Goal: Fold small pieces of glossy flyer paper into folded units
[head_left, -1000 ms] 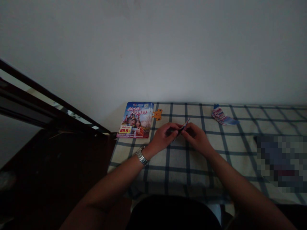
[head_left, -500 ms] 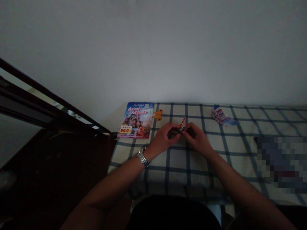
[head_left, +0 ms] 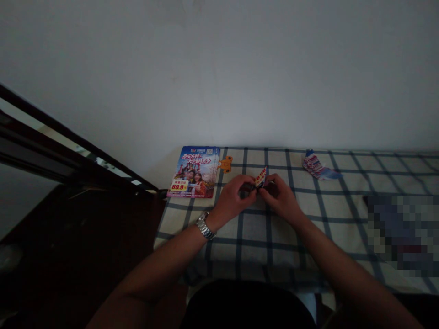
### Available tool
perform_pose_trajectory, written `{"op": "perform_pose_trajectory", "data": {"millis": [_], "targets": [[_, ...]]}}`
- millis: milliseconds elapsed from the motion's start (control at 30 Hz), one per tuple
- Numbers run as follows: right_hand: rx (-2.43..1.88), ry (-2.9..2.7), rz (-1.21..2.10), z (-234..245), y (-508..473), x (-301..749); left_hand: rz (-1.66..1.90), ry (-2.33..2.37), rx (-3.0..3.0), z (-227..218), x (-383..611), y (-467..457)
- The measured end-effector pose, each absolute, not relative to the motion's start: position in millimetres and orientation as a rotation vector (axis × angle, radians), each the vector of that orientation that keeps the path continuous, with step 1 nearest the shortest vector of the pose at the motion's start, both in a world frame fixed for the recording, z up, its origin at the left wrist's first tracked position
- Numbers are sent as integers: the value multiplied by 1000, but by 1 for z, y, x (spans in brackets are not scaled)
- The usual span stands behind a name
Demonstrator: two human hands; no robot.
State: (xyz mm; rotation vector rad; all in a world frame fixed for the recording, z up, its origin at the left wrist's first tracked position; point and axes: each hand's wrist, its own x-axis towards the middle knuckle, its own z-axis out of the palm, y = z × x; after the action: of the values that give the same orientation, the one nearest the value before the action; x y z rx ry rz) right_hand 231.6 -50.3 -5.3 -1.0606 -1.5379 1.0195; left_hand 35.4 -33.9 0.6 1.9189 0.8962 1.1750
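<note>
We had fingertips of both left hand (head_left: 236,194) and right hand (head_left: 281,197) pinched nearly together on a small folded paper (head_left: 261,177), just below frame centre; watch (head_left: 205,225) on left wrist; leaflet stack (head_left: 194,172) left of centre, orange bear shape (head_left: 226,164) just beside; creased printed paper (head_left: 318,168) right of centre

Dim, muted light; wall (head_left: 254,105) palest mid-frame; lower-left floor (head_left: 103,246) near-black; right-side patch (head_left: 404,233) coarsely pixelated
</note>
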Motion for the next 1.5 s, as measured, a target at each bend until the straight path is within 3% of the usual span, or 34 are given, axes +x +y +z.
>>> {"op": "perform_pose_trajectory", "data": {"millis": [1500], "targets": [[-1036,-1457,1002,-7,-47,233,1265,880,1884,1,34,-32]]}}
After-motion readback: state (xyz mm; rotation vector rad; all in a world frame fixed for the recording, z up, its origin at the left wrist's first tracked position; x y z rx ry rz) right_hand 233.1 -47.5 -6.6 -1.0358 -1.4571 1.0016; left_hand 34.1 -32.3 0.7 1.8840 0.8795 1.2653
